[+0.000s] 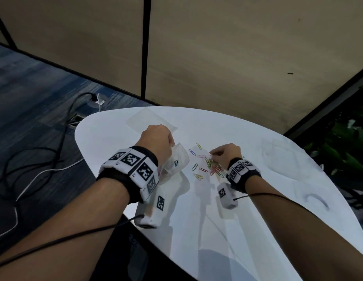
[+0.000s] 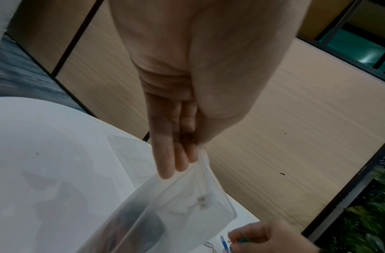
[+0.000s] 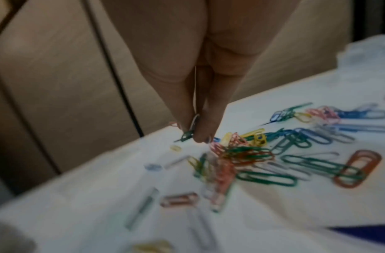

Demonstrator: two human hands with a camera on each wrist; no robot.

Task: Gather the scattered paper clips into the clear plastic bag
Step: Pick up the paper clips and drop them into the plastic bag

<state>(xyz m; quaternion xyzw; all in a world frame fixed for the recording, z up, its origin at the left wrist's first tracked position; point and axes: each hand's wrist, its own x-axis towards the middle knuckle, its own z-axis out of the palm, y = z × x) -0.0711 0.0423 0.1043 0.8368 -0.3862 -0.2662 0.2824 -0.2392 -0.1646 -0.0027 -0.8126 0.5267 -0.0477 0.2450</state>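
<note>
My left hand pinches the top edge of the clear plastic bag and holds it up over the white table, its mouth toward the right. A few clips lie inside the bag. Several coloured paper clips lie scattered and piled on the table to the right of the bag. Just above that pile my right hand pinches a green paper clip, along with a silver one, between thumb and fingertips.
A second flat clear bag lies on the table behind my left hand. Beige partition panels stand behind the table. Black and white cables trail over the blue carpet at left. Green plants fill the right side.
</note>
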